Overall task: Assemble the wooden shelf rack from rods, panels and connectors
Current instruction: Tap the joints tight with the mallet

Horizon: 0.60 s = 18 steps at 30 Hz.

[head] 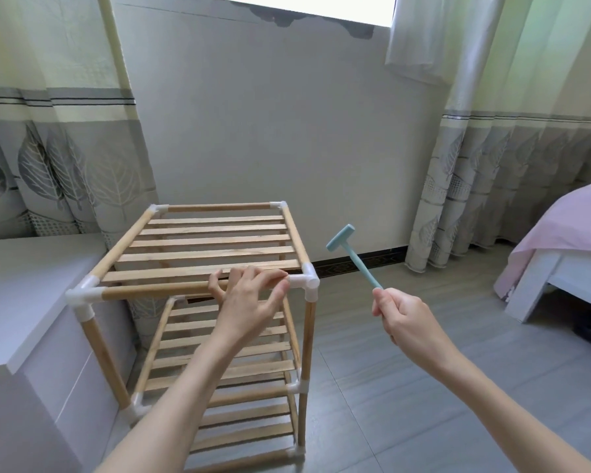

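A grey tiled floor (423, 353) is seen, and on it, before a pale wall (270, 131), the rack (198, 291) is stood upright. The rack is built of wooden rods joined at the corners by white connectors, with slatted panels set at three levels: the top panel (209, 247), a middle one (226, 346) and a lowest one (249, 421). Left of the rack, close against its side, a white cabinet (31, 319) is placed; right of the rack, well apart across the floor, the corner of a bed (560, 254) with a pink cover is shown. Leaf-patterned curtains (65, 148) are hung behind and to the left of the rack, and more of them to its right. The left hand (249, 295) is laid on the rack's front top rod (157, 291), its fingers curled over the rod just beside the front right connector (309, 281), so its grip is closed on the rod. To the right of that connector and clear of the rack, a small teal hammer (354, 256) is held up by the right hand (406, 322), whose grip is clamped round the lower end of the handle; the hammer's head is tilted toward the rack and touches nothing.
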### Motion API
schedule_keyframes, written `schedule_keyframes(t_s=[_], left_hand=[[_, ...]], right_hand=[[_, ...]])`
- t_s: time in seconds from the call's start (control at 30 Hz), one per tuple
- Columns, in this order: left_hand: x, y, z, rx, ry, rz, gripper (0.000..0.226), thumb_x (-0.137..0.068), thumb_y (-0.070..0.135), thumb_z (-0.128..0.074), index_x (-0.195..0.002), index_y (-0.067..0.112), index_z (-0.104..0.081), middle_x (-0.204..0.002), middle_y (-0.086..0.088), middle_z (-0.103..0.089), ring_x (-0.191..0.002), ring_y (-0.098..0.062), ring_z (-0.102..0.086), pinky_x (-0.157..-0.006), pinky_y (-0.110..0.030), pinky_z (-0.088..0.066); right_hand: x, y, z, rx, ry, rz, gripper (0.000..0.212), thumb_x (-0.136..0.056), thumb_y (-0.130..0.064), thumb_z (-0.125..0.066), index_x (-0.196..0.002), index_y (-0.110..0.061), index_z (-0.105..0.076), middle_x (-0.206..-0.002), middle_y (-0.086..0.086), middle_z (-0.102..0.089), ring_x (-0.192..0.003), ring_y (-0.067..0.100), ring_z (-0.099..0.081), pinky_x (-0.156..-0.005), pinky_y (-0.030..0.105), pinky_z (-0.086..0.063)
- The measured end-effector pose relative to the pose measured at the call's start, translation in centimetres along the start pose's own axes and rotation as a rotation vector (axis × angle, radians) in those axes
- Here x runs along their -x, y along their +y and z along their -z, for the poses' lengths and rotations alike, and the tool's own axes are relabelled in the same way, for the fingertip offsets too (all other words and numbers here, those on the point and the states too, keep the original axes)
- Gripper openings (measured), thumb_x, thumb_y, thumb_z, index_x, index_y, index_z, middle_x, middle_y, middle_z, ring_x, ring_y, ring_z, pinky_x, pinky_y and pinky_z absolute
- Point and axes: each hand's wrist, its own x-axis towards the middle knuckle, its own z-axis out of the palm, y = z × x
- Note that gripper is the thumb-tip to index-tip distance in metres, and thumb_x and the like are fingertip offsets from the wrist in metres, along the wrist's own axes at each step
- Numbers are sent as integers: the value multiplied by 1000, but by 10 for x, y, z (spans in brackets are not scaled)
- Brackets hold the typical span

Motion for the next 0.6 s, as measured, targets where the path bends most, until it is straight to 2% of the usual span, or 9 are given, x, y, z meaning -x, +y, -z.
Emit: schedule_keyframes(t_s=[0.1,0.2,0.3,0.4,0.5,0.6], left_hand=[[-6,-23,14,133,-19,32,61,-71,72,-15,-92,44,-64,-97,22,-53,-112,-4,-37,-98,-27,-3],[-7,-56,31,314,-45,93,43,-68,72,-29,-71,48,-64,-103,17,-61,-114,-6,-36,-97,-22,-4],[-8,-72,43,376,-60,134,43,-65,71,-35,-59,41,-66,-98,17,-62,-116,-11,-37,-103,-24,-2],[-13,-74,49,458,-128,158,48,-65,68,-37,-57,29,-65,-91,19,-60,-115,-9,-38,-109,-32,3],[-15,-71,49,526,-130,204,41,-74,51,-41,-49,25,-61,-74,21,-59,-103,-4,-43,-107,-31,-1],[-17,-75,53,530,-95,224,39,-75,36,-36,-46,19,-55,-64,14,-57,-87,7,-45,-106,-35,-7]], right_hand=[[5,-6,-4,11,-46,38,39,-98,-28,-40,-62,-17,-50,-38,-11,-35,-45,8,-33,-53,28,-28],[11,-14,-8,31,-109,91,38,-98,-26,-41,-63,-18,-52,-38,-12,-39,-41,6,-34,-50,25,-29],[16,-23,-15,33,-150,139,37,-98,-24,-41,-63,-21,-52,-39,-14,-42,-41,6,-35,-46,20,-26],[20,-31,-26,47,-180,174,36,-98,-23,-41,-64,-21,-52,-42,-17,-46,-44,5,-39,-45,18,-29],[22,-36,-36,84,-186,198,37,-98,-22,-42,-63,-21,-52,-47,-8,-44,-48,4,-41,-48,20,-30],[24,-40,-41,81,-195,200,37,-98,-23,-42,-64,-20,-55,-51,-7,-41,-48,5,-40,-47,19,-31]])
